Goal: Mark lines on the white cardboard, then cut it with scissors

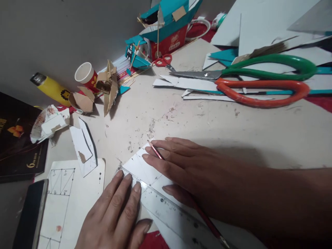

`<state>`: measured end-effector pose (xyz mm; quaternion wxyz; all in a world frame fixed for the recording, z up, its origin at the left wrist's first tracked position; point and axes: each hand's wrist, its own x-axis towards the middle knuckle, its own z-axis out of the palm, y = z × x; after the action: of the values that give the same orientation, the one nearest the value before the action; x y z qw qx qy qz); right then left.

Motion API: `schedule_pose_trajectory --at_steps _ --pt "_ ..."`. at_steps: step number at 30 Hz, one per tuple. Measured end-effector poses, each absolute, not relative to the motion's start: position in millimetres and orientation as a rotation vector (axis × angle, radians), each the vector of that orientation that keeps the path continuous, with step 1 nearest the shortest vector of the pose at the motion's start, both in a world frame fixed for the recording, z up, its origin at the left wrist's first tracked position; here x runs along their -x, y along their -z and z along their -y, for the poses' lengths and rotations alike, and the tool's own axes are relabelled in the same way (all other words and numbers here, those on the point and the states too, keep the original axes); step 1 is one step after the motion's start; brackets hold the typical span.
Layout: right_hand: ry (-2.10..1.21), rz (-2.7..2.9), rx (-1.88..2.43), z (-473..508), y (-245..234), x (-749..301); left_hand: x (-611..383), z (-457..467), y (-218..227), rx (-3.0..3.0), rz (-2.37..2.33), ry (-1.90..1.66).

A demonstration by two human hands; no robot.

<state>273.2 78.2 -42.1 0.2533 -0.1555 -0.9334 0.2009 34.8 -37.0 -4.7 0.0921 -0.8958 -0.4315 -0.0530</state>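
My left hand (111, 211) lies with fingers stretched out, its fingertips pressing on the end of a clear ruler (166, 206). The ruler rests slantwise across a white piece of card (138, 162) with faint pencil lines on it. Over the card, my right hand (197, 166) has a dark red pencil (157, 151) tucked between its fingers. The pencil's point shows past the fingertips, and its other end sticks out below the palm across the ruler. My right thumb is at the ruler's upper edge. Part of the card is hidden under both hands.
Large scissors (264, 65) with green and orange handles lie at right on card strips. Small red scissors (164, 62), a blue cardboard model (166, 27), a paper cup (85, 74) and a yellow bottle (52, 89) stand behind. A drawn sheet (83, 193) and phone (29, 214) lie left.
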Motion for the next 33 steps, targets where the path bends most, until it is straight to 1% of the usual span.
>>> schedule_pose_trajectory --at_steps 11,33 --pt "-0.565 2.562 0.430 -78.6 40.9 -273.9 -36.9 35.1 0.2 2.693 1.287 0.121" --pt "-0.602 2.566 0.436 -79.5 40.1 -274.0 -33.9 36.8 3.4 2.668 1.275 0.187"
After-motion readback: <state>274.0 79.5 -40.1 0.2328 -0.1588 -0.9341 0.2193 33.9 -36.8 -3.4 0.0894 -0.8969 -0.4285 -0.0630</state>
